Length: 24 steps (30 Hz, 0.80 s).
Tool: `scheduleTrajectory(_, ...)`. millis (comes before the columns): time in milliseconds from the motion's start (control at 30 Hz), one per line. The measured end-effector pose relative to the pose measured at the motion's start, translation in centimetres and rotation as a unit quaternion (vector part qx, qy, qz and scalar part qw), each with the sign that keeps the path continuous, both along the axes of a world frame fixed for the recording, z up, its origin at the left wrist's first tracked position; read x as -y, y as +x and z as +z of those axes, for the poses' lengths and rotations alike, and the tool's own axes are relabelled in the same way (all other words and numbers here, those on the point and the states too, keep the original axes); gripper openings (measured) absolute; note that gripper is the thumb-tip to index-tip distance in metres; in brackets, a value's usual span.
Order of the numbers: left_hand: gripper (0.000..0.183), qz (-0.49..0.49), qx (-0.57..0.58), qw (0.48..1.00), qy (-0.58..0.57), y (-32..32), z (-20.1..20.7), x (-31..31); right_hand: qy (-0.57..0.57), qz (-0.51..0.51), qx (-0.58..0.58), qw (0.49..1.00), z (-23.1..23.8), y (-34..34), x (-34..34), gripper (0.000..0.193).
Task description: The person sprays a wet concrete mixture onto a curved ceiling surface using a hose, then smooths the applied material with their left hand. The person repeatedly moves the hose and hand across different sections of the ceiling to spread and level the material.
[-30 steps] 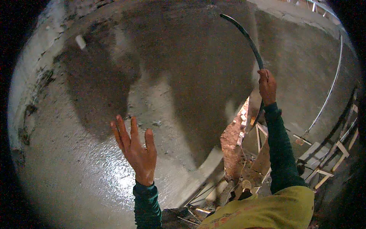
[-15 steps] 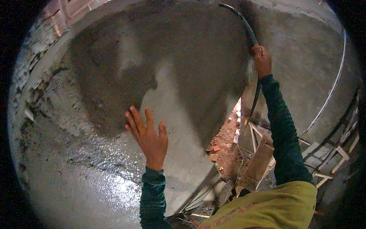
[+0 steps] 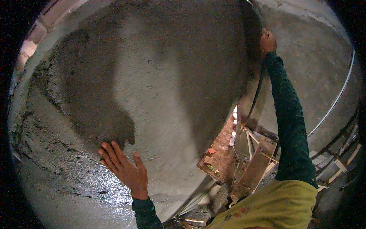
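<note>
A grey cement-plastered wall (image 3: 160,99) fills most of the view, rough and wet with a bright shine at the lower left. My left hand (image 3: 127,171), fingers spread, is against or just in front of its wet part; contact is hard to make out. A dark shadow with a similar outline falls above the hand. Up at the right, my right hand (image 3: 268,42) is closed around a long, dark, bendy hose (image 3: 257,89). The hose curves above the fist to the top edge and hangs below it beside the wall's edge.
Beyond the wall's edge, reddish ground (image 3: 219,152) with brick pieces lies below. Wooden boards (image 3: 257,164) lean near my right side. Another grey wall (image 3: 305,72) stands at the right, with a pale thin pipe or cable (image 3: 339,97) running along it.
My left hand has moved down and to the left across the wall, staying spread. My right hand has risen slightly with the hose, and the view has shifted.
</note>
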<state>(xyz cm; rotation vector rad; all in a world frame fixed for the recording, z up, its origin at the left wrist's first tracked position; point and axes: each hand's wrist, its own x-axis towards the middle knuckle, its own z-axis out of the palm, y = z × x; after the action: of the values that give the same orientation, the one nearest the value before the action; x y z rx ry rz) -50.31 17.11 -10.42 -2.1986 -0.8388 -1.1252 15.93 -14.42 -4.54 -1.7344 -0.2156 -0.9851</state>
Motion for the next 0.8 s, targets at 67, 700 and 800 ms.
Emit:
scheduleTrajectory(67, 0.067, -0.016, 0.007, 1.0, 0.01, 0.7, 0.0, 0.1, 0.011, -0.038, -0.014, 0.999, 0.9, 1.7, -0.6, 0.06)
scheduleTrajectory(700, 0.069, -0.059, 0.002, 0.998, -0.001, 0.0, 0.0, -0.2, 0.061, 0.244, -0.105, 0.962, -5.6, -21.2, 2.7, 0.043)
scheduleTrajectory(800, 0.072, -0.078, 0.006, 0.997, -0.006, 0.0, 0.2, -0.2, 0.061, 0.259, -0.156, 0.951, -7.1, -25.5, 3.4, 0.042)
